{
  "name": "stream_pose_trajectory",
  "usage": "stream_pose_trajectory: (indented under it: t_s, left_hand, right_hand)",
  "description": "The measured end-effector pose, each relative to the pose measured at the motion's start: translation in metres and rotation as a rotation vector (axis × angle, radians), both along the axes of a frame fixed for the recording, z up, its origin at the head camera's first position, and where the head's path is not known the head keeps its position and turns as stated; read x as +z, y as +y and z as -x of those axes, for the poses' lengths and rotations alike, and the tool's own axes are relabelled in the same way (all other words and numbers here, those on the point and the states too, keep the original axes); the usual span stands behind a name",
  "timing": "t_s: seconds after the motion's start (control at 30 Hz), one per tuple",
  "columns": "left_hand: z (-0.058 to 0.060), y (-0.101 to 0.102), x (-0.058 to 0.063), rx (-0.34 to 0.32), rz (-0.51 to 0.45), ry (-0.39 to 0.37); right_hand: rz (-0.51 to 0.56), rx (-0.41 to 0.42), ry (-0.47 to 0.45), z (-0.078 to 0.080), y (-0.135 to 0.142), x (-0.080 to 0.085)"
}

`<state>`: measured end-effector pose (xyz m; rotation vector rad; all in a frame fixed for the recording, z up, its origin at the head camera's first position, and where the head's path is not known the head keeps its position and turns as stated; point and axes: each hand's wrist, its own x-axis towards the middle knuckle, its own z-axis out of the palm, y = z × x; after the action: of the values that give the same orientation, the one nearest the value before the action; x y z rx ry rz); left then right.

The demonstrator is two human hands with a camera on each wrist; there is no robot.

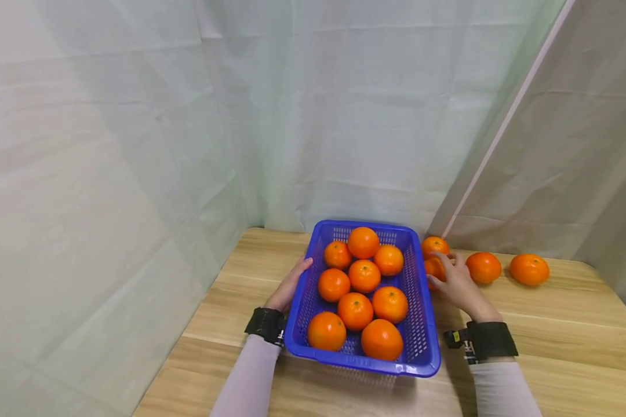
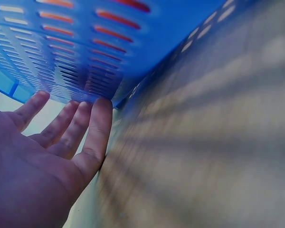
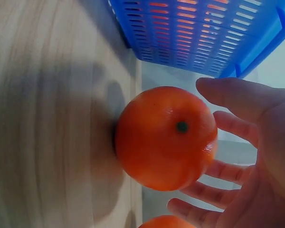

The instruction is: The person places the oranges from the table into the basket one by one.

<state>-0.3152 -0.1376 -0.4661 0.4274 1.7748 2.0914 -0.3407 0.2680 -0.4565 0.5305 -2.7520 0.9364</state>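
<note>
A blue perforated plastic basket [image 1: 362, 363] holds several oranges [image 1: 364, 275] in loose rows. Along its left side lies my left hand [image 1: 290, 285], and the left wrist view shows fairly straight fingers [image 2: 99, 126] touching the slotted wall. To the right of the basket, my right hand [image 1: 460, 286] reaches over an orange [image 1: 434, 272] on the table. In the right wrist view, the thumb stands a little off this orange [image 3: 164, 140], while the fingers spread behind it; whether they touch it is hard to tell.
Just behind the reached-for orange sits another orange [image 1: 435, 246]. Two more, a nearer orange [image 1: 483, 267] and a farther orange [image 1: 529, 270], lie to the right on the wooden table [image 1: 563, 330]. White curtains [image 1: 365, 116] hang along the back and left edges.
</note>
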Motion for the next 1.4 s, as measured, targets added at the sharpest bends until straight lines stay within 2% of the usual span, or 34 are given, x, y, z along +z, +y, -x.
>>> stream_pose_trajectory:
  t_s: [0.7, 0.97, 1.23, 1.4]
  left_hand:
    - [0.001, 0.001, 0.000, -0.014, -0.007, -0.022]
    - [0.001, 0.000, -0.002, -0.001, -0.026, -0.021]
    - [0.000, 0.000, 0.000, 0.006, -0.026, -0.024]
    - [0.000, 0.001, 0.001, 0.010, -0.020, -0.025]
  right_hand:
    - [-0.041, -0.004, -0.046, 0.001, -0.005, -0.012]
    - [-0.018, -0.018, -0.069, 0.002, -0.004, -0.013]
    - [-0.002, -0.001, -0.045, 0.005, -0.002, -0.016]
    - [0.010, -0.013, 0.005, 0.005, 0.000, -0.013]
